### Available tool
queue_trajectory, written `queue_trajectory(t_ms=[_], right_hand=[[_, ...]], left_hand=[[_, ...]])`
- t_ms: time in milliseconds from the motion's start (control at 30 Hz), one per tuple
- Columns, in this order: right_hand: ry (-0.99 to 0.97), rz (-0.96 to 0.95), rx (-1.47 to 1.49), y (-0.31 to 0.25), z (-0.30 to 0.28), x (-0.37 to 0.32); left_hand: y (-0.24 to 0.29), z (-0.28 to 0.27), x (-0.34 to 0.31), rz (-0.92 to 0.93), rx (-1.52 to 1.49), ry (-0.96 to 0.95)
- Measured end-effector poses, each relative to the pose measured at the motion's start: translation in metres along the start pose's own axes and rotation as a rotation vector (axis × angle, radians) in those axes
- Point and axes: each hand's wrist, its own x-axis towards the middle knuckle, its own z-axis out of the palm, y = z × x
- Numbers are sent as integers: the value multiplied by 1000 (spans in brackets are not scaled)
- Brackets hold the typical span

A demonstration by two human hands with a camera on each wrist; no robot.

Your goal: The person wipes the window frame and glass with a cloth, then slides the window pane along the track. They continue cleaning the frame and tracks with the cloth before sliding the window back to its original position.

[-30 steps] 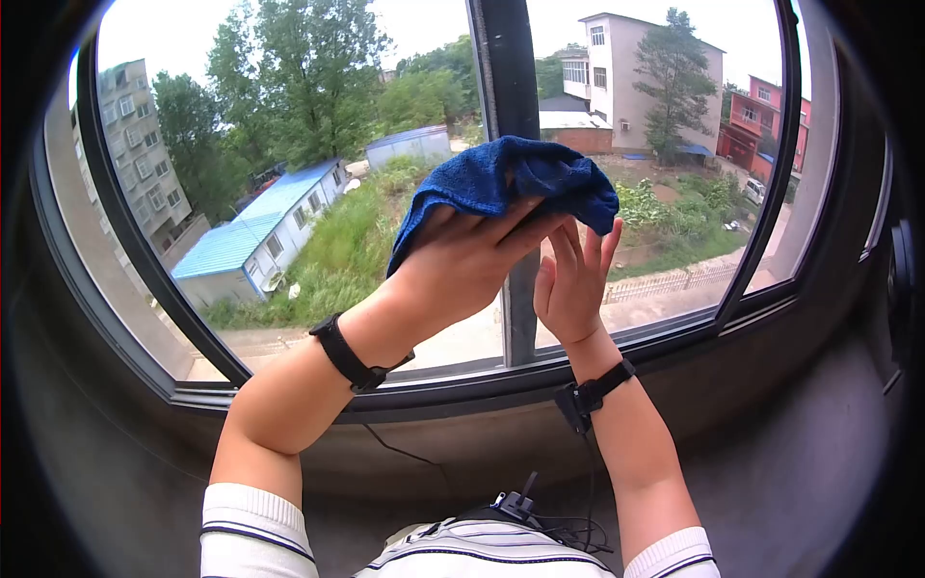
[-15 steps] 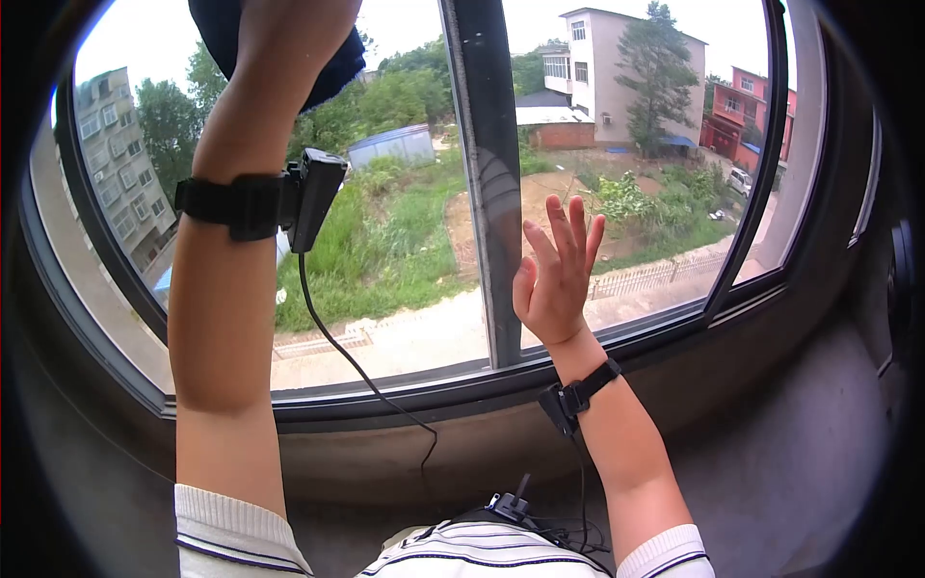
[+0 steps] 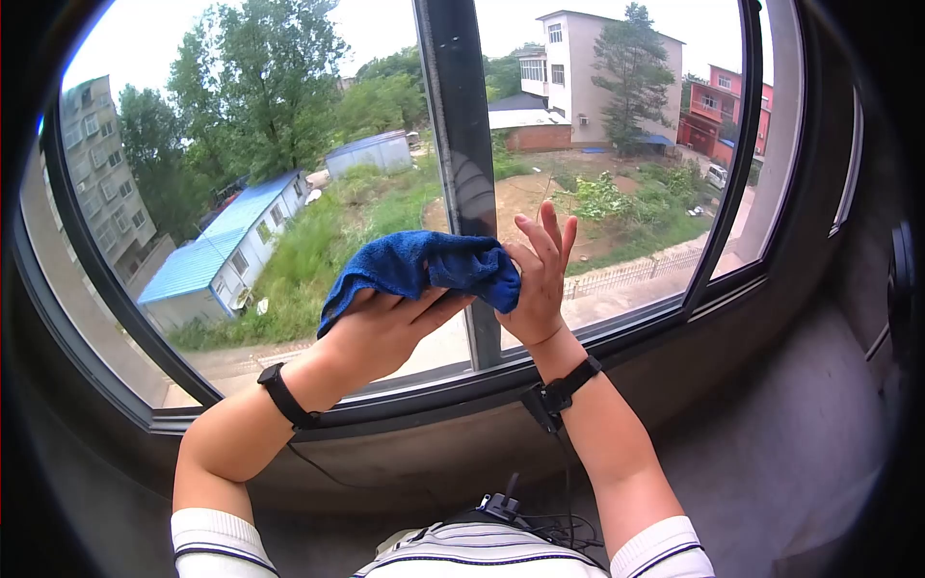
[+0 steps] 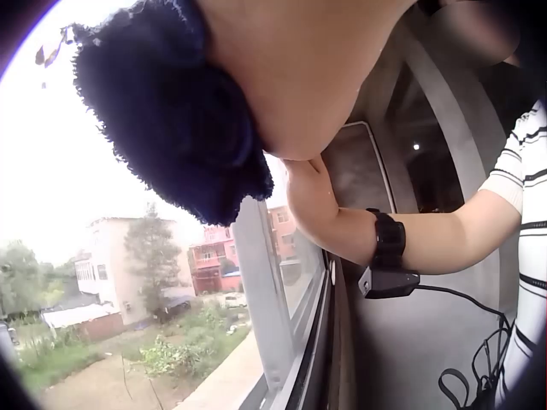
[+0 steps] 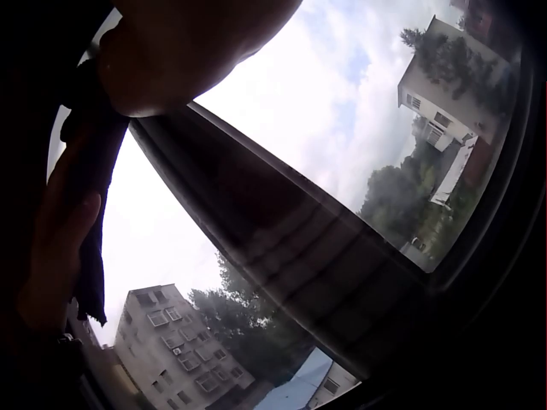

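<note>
A blue towel-like cloth (image 3: pixel 424 265) is bunched in front of the window's upright bar in the head view. My left hand (image 3: pixel 381 332) holds it from below, the fingers pointing right and partly covered by its folds. At the cloth's right end, my right hand (image 3: pixel 540 279) pinches the edge with a bent index finger; its other fingers stand raised and the thumb is hidden. The left wrist view shows the cloth (image 4: pixel 171 111) dark and hanging beside the left hand. In the right wrist view the cloth (image 5: pixel 94 171) is mostly in shadow.
A sliding window with a dark upright bar (image 3: pixel 462 144) and a low sill frame (image 3: pixel 405 409) spans the front. Both wrists wear black strapped devices; a cable (image 3: pixel 568 482) runs down from the right one (image 3: pixel 549 400). Buildings and trees stand outside.
My left hand went up to the upper left with the cloth, then came back down to the middle. My right hand, earlier spread apart from the cloth, now meets its right end.
</note>
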Motion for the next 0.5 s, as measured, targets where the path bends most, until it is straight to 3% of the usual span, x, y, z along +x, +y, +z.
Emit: queue_trajectory(t_ms=[100,133,233,300,367,500], right_hand=[[-21,10,-40,-2,-1,0],[-56,29,-45,-4,-1,0],[-62,11,-48,-2,1,-2],[-62,5,-50,-2,1,-5],[-65,3,-59,0,1,-5],[-56,4,-44,0,1,-5]], left_hand=[[-26,-12,15,123,-6,22],[-40,-24,29,96,-12,24],[-99,-64,109,-126,-206,354],[-139,-117,162,-660,-17,-172],[-204,-123,177,6,159,872],[-230,-127,180,-197,85,840]])
